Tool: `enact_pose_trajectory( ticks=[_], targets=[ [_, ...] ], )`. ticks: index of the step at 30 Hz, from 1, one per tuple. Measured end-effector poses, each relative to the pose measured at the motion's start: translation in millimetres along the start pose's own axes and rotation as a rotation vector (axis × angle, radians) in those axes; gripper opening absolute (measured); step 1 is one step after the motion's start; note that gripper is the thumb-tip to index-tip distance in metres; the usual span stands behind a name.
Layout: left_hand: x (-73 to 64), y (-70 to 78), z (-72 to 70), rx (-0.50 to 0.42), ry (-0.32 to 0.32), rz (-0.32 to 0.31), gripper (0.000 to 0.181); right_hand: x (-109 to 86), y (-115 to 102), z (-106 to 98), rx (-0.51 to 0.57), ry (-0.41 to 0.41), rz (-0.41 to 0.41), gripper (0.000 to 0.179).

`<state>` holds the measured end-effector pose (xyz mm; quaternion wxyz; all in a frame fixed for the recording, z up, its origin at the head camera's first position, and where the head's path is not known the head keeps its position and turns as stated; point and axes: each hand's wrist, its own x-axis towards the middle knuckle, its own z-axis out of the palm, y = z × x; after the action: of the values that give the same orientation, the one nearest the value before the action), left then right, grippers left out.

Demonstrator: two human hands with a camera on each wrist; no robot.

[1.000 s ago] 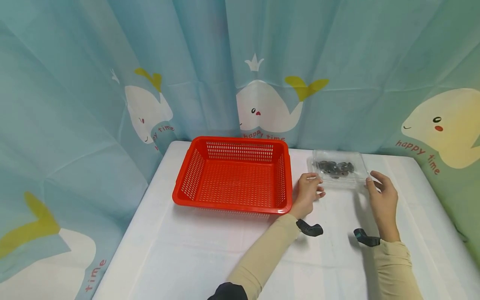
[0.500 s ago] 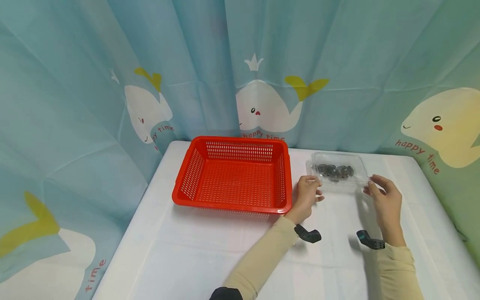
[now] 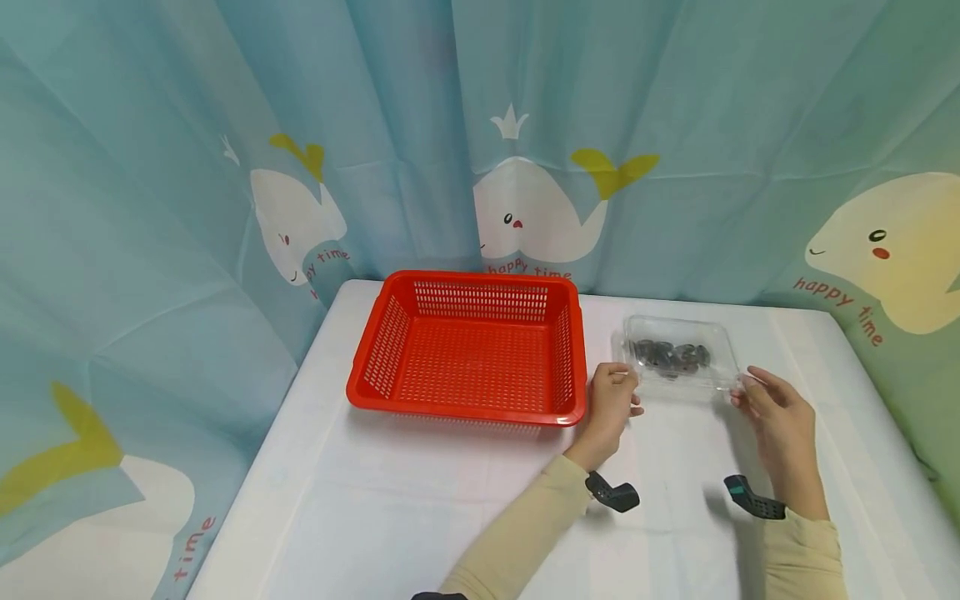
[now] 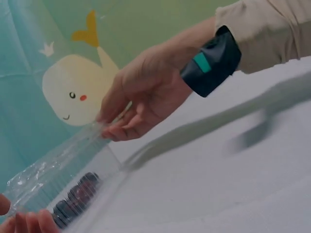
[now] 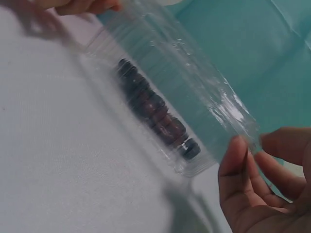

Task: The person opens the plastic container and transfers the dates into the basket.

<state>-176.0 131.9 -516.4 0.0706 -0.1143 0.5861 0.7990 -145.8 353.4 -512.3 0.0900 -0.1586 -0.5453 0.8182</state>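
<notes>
In the head view, the left hand (image 3: 610, 408) and right hand (image 3: 783, 425) hold near corners of the clear box (image 3: 678, 332), right of the red basket (image 3: 465, 412); dark pieces (image 3: 670, 357) lie boxed. Left wrist: left thumb and fingertips pinch it. Right wrist: right ones likewise; gripping looks done, release remains, though glare obscures whether it's closed.

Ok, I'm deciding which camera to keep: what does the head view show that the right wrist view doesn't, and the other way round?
Only head: the red plastic basket, both beige sleeves, red "happy time" lettering.
Only right wrist: fine ribbing on the clear plastic container and clear reddish tones among the dark pieces.
Both: that container and its pieces, the right hand pinching one corner, the left hand at the other end, white table, blue-green curtain.
</notes>
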Motion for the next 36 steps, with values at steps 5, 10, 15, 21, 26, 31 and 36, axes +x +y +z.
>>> enact_pose_trajectory(
  ticks=[5, 10, 15, 21, 26, 31, 36],
  targets=[
    [-4.7, -3.7, -1.0, 0.133, 0.050, 0.134, 0.018, -5.6, 1, -12, 0.135, -0.063, 0.110, 0.024],
    [-7.7, -3.5, -0.7, 0.403, 0.093, 0.331, 0.027, -12.8, 5, -25, 0.264, -0.162, 0.170, 0.031],
    [-15.6, 0.7, 3.8, 0.695, 0.067, 0.496, 0.025, -18.2, 8, -36, 0.326, -0.258, 0.203, 0.034],
    [-21.1, 6.1, 15.0, 1.029, 0.059, 0.799, 0.022, -19.8, 12, -38, 0.326, -0.292, 0.211, 0.033],
    [-17.9, 10.3, 25.3, 1.253, 0.000, 1.001, 0.021, -19.3, 15, -34, 0.310, -0.306, 0.188, 0.032],
    [-11.4, 14.9, 36.2, 1.442, -0.173, 1.076, 0.028, -18.5, 17, -32, 0.338, -0.336, 0.174, 0.033],
    [-2.4, 17.2, 48.2, 1.608, -0.281, 1.132, 0.037, -14.9, 15, -29, 0.377, -0.358, 0.183, 0.031]
  ],
)
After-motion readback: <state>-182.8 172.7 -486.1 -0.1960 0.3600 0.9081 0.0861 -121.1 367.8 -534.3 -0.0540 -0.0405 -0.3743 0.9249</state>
